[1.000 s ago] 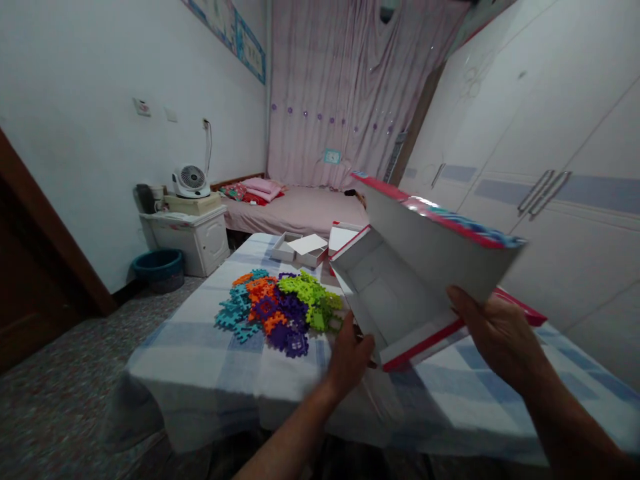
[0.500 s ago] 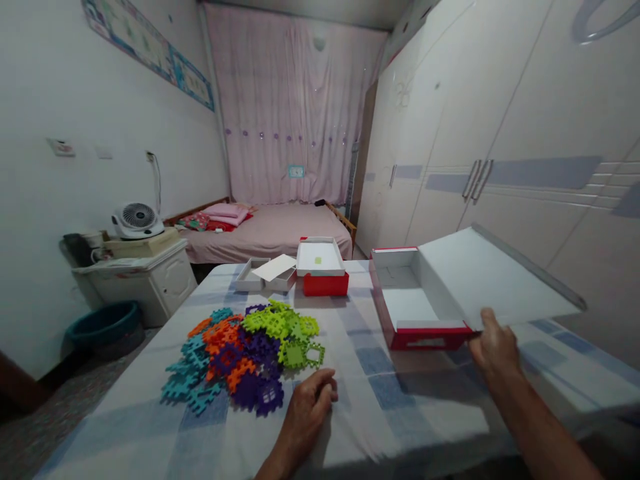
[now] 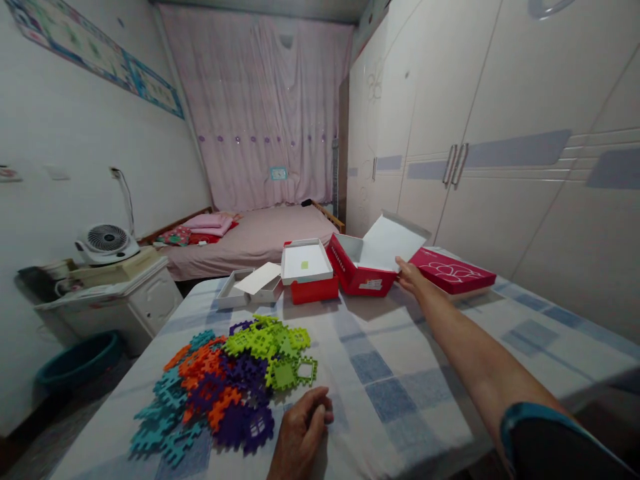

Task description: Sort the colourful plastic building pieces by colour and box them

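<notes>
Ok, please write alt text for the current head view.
A person's right hand holds an open red box by its corner on a checked tablecloth. The left hand rests near a pile of teal, orange, purple and green notched pieces.

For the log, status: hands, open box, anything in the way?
Right hand at open box, near right corner, grip unclear. Left hand on tablecloth beside plastic pieces. Lid raised. Possible obstacles: red-topped box right, tray-topped box left.
</notes>
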Available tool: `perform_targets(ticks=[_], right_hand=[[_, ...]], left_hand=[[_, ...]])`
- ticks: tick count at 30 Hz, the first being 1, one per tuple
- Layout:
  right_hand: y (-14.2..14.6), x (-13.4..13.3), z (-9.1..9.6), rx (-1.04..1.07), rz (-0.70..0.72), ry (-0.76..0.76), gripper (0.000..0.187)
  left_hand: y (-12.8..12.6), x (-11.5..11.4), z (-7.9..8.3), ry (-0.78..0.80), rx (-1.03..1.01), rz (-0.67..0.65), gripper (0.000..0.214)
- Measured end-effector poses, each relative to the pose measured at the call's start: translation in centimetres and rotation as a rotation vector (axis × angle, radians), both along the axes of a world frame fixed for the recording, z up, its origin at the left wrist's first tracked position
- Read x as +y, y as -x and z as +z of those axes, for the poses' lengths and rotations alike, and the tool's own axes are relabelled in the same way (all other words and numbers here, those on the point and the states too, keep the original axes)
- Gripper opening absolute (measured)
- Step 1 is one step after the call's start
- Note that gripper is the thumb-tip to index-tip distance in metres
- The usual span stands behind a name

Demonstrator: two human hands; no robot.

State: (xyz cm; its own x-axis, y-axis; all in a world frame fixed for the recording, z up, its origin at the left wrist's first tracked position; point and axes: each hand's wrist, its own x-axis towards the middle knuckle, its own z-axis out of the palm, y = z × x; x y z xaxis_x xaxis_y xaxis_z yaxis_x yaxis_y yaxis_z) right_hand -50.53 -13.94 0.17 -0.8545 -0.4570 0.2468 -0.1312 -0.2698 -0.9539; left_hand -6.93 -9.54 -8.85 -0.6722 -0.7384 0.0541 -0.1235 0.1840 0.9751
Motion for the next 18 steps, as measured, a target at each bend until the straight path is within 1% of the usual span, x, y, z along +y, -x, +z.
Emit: perform_targets(ticks=[2,4,6,8,11,15,18], right_hand=[[0.0,0.3,-0.6,0.108,-0.028,-0.212,0.022],[0.1,1.0,-1.0,0.230,-0.071,-0.387,0.024],[0.3,2.2,-1.2,0.360,-0.120,-0.541,0.026],[0.6,3.9,-1.4,0.490,-0.177,-0.675,0.028],[0.8,7.5,-2.3,0.655,-0.286,-0.835,0.027],[1.0,12.3,-4.1,0.802,-0.428,-0.979,0.026],[1.6,14.3,-5.1,1.041,-0.578,-1.092,0.030]], left_hand=[[0.0,0.0,-0.1,-0.012,0.019,0.024,0.044],[0.1,-0.1,-0.2,-0.021,0.031,0.034,0.046],[0.0,-0.2,-0.2,-0.026,0.025,0.013,0.048],[-0.1,-0.3,-0.1,-0.035,0.007,-0.009,0.049],[-0.2,-0.2,0.2,-0.057,-0.022,0.001,0.051],[-0.1,0.0,0.8,-0.083,-0.048,0.010,0.055],[0.0,0.0,1.1,-0.107,-0.056,0.028,0.057]])
